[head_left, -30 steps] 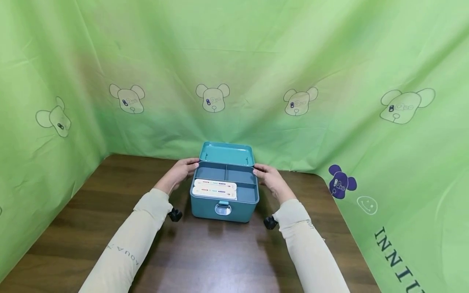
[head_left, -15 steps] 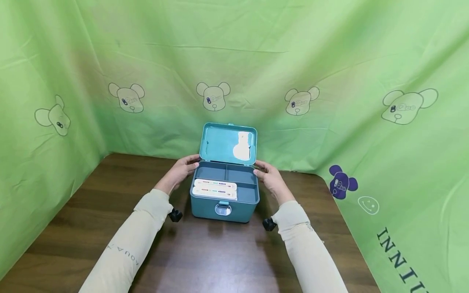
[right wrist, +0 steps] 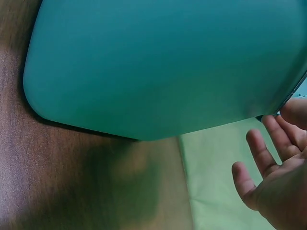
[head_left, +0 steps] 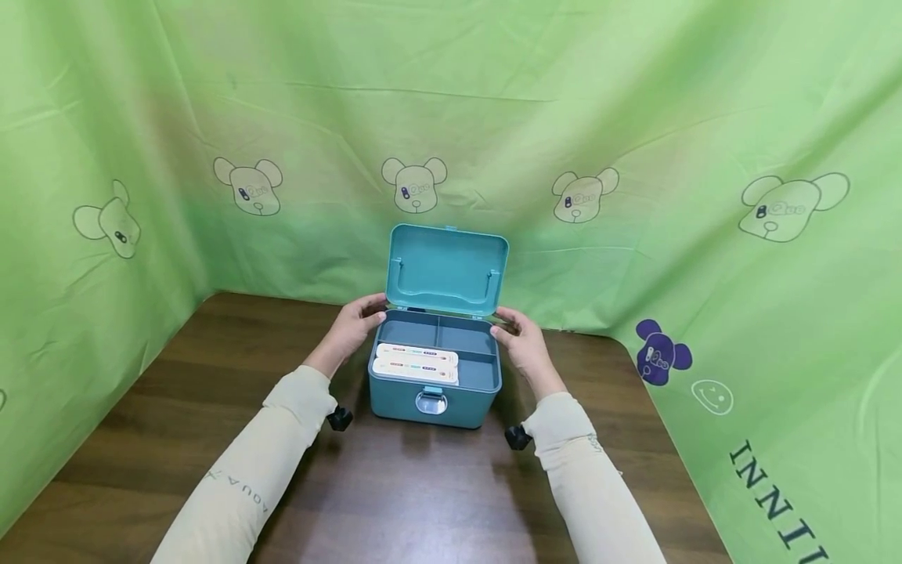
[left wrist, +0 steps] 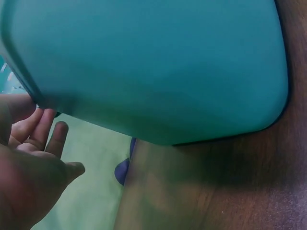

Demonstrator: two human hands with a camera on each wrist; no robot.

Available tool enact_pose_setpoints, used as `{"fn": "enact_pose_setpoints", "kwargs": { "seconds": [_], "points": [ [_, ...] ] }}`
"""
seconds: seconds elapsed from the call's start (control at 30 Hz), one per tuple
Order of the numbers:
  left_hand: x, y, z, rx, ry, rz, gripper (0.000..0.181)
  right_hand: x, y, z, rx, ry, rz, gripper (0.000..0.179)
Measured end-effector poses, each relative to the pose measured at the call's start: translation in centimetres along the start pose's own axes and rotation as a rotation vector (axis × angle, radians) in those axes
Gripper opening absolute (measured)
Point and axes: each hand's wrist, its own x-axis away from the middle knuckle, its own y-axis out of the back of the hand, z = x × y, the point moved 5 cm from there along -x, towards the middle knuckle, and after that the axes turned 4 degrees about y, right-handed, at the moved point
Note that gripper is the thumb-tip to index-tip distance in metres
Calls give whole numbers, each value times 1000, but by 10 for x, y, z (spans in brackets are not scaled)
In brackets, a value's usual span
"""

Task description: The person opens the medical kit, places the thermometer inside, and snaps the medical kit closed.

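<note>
A teal storage box [head_left: 433,403] with a latch on its front stands on the table, its hinged lid [head_left: 447,266] raised and leaning slightly back. Two slim white printed packs [head_left: 416,362] lie side by side in the front compartment of its upper part. My left hand [head_left: 350,325] is at the back left corner, thumb at the rim and fingertips by the lid's lower edge. At the opposite back corner, my right hand [head_left: 524,345] has its thumb against the rim and its fingers behind the lid. Both wrist views show the lower fingers spread loosely, away from the box.
The brown wooden table [head_left: 423,493] is enclosed by a green curtain [head_left: 451,117] with printed bear heads, close behind the box. Two divided compartments [head_left: 409,329] lie at the back of the box. A black wrist device [head_left: 517,437] hangs under the right sleeve.
The lid has swung up from lying far back to nearly upright. Both hands stay at the box's back corners, and the box has not moved on the table.
</note>
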Motion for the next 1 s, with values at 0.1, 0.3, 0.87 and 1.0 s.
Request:
{"fn": "enact_pose_setpoints", "kwargs": {
  "seconds": [0.1,0.3,0.87,1.0],
  "points": [
    [0,0,0,8,-24,-5,48,0,0,0,-4,5,-21,47],
    [-3,2,1,49,-74,-9,46,-1,0,0,-5,71,-74,44],
    [0,3,8,28,-144,-15,44,5,4,3,90,133,-44,55],
    [5,5,0,25,-170,34,55,6,8,11,125,172,41,65]
  ]
}}
